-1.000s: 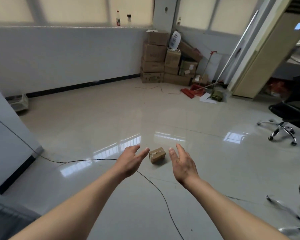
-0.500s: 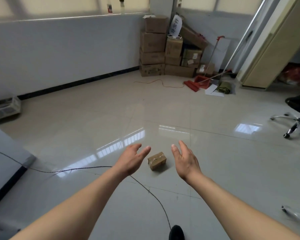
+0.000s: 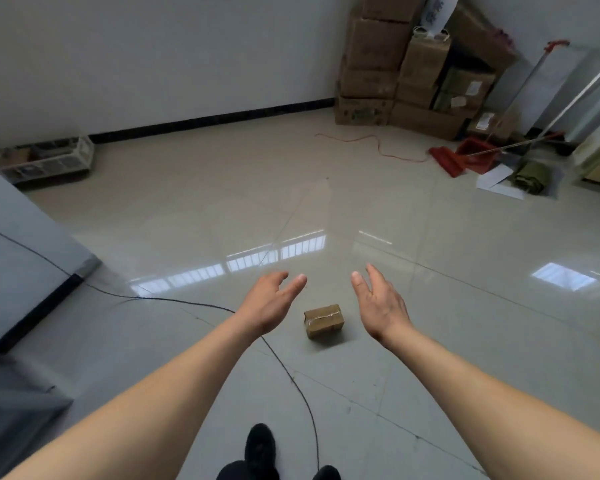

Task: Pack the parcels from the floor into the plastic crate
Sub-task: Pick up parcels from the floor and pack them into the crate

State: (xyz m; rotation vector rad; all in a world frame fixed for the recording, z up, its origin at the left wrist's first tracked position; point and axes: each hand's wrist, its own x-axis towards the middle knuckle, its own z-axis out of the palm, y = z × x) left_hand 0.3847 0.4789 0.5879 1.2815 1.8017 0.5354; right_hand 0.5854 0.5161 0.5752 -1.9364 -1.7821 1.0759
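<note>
Two hands flank parcel on floor: left hand, right hand, fingers straight, holding nothing. I advise lowering evenly, clasping opposite sides, clear of black cable left of parcel.

The parcel lies on the floor between 2 outstretched hands — left hand to its left, right hand to its right, neither touching it. A cable crosses the floor left of the parcel; stacked boxes stand in the far corner.
</note>
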